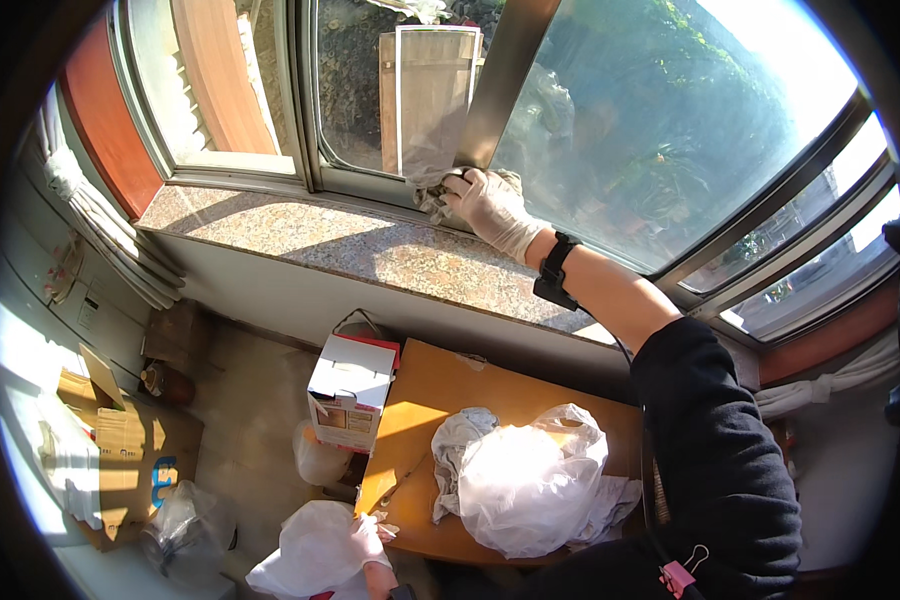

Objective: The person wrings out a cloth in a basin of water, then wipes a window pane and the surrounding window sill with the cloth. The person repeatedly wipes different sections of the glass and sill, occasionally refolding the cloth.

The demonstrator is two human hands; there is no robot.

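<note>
My right hand (493, 208), in a thin whitish glove, presses a crumpled grey cloth (433, 196) against the lower part of the metal window frame (487, 112), between two panes of the sliding window. At the bottom of the view my left hand (371, 538), gloved too, is by the corner of the wooden table (412, 480), beside a white plastic bag (311, 544); whether its fingers grip anything is unclear. A full translucent plastic bag (529, 487) sits on the table, with a rumpled cloth (461, 442) along its left side.
A speckled stone windowsill (330, 240) runs under the window. A white box (349, 390) stands at the table's left edge. Cardboard boxes (146, 450) and a clear bag (187, 529) are at the left. Tied curtains (105, 202) hang at the left wall, and a cable runs along my right arm.
</note>
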